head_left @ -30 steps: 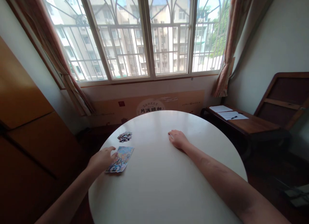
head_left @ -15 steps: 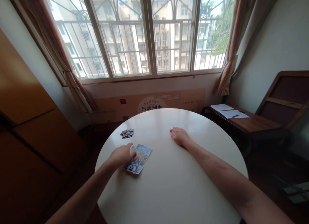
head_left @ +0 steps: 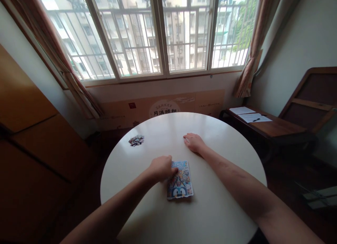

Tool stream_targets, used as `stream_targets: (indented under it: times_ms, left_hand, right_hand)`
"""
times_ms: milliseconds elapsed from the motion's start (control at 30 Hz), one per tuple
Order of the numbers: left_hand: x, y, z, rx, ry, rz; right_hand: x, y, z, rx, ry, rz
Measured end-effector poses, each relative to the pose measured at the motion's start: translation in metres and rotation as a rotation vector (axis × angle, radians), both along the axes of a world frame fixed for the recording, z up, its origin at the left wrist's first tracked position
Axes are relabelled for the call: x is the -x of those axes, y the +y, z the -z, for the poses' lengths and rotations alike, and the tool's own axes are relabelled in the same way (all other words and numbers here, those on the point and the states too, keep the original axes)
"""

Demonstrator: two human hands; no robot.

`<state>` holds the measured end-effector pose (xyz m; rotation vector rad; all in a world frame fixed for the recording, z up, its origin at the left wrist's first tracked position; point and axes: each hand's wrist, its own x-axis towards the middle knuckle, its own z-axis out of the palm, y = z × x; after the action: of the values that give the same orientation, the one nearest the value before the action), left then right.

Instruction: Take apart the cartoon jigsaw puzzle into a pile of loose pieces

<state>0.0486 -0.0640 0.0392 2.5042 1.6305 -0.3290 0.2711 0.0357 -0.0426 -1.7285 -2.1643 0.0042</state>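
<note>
My left hand [head_left: 161, 168] grips a colourful cartoon picture card [head_left: 181, 184] by its upper left edge, the thumb lying over its front. The card has lettering along the top, a blue big-eyed figure at the bottom and a wavy lower edge. It is over the middle of the white table; I cannot tell whether it touches the top. My right hand [head_left: 194, 143] rests on the tabletop beyond the card, its thumb and forefinger slightly apart and the other fingers partly hidden. At the far left of the table lies a pile of small jigsaw pieces [head_left: 136, 140].
The round white table [head_left: 216, 128] stands before a barred window. Behind it, a printed cardboard panel [head_left: 207, 100] leans under the sill. To the right, a wooden bench [head_left: 289, 127] carries papers [head_left: 255, 117] and a pen. A wooden cabinet [head_left: 34, 149] is at left.
My left hand has carried the picture card rightward and nearer to me, turning it more upright. My right hand stays in place on the table. The view has tipped down slightly.
</note>
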Motion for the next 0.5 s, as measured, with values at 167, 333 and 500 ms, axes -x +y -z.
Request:
stream_targets:
  times_ms: [167, 333, 500]
  left_hand:
    - [-0.023, -0.003, -0.004, 0.013, 0.034, 0.086]
    - [-0.029, -0.006, 0.0, 0.058, 0.009, 0.179]
    - [-0.02, -0.01, 0.004, 0.083, -0.052, 0.284]
  right_hand:
    - [0.0, 0.0, -0.001, -0.008, -0.001, -0.001]
    - [0.0, 0.0, -0.002, 0.001, -0.004, 0.003]
    - [-0.001, 0.0, -0.002, 0.008, 0.0, -0.002]
